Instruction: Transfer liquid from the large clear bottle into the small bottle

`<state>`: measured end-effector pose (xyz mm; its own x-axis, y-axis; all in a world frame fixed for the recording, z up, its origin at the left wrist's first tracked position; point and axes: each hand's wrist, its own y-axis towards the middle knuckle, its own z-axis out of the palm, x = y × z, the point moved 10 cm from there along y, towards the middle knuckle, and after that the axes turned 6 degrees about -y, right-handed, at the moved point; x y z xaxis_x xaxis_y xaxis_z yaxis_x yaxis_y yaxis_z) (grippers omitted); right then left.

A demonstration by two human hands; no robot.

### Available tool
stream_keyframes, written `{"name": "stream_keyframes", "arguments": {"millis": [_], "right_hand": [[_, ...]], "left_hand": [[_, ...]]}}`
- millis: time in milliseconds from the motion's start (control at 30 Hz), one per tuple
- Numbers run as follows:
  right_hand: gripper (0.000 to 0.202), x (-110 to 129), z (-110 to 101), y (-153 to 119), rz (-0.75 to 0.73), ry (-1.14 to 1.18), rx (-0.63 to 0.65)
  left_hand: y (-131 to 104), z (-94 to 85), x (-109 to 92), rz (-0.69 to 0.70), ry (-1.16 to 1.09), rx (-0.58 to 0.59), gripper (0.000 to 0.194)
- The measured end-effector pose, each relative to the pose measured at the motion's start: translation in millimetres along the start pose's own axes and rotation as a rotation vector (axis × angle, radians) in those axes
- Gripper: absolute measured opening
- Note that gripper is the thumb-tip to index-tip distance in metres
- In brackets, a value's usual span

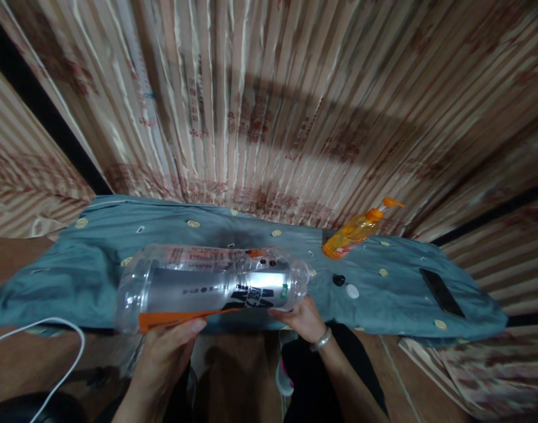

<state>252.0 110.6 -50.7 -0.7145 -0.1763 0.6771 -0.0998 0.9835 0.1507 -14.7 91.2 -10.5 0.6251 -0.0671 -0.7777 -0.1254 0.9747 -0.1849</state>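
Note:
A large clear plastic bottle (216, 279) with a silver and orange label lies sideways between my hands, over the near edge of the table. My left hand (169, 346) grips its underside near the base, thumb against the orange band. Around the neck end, at the right, my right hand (301, 320) is closed on the bottle; some of its fingers are hidden behind it. To the right of the bottle, a small black cap-like piece (338, 279) and a white disc-shaped piece (352, 291) rest on the cloth.
A pump bottle of orange liquid (350, 235) stands at the table's back right. Farther right lies a dark phone (442, 292). Green-blue cloth (269, 235) covers the narrow table, with striped curtains (269, 117) behind. A white cable (81, 341) loops at the lower left.

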Motion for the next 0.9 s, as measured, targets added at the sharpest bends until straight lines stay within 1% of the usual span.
{"name": "stream_keyframes", "arguments": {"millis": [100, 267, 367, 433, 600, 800, 900], "right_hand": [[0.023, -5, 3, -1, 0.013, 0.000, 0.012], [0.024, -6, 4, 0, 0.019, -0.009, 0.005], [0.022, -4, 4, 0, 0.015, -0.007, 0.015], [0.019, -2, 4, 0, 0.009, -0.010, 0.019], [0.018, -2, 4, 0, -0.004, -0.030, 0.014], [0.018, 2, 0, 1, -0.006, -0.026, 0.002], [0.017, 4, 0, 1, -0.005, -0.023, 0.008]], "left_hand": [[0, 3.9, 0, 0.009, -0.015, 0.016, 0.021], [-2, 7.2, 0, 0.012, -0.031, 0.007, 0.030], [0, 8.2, 0, 0.007, -0.012, 0.036, 0.035], [1, 8.1, 2, -0.006, 0.005, 0.046, 0.035], [0, 6.1, 0, 0.020, -0.003, 0.004, 0.029], [1, 7.3, 2, -0.002, -0.011, 0.014, 0.038], [0, 12.5, 0, 0.003, -0.029, 0.031, 0.039]]}}
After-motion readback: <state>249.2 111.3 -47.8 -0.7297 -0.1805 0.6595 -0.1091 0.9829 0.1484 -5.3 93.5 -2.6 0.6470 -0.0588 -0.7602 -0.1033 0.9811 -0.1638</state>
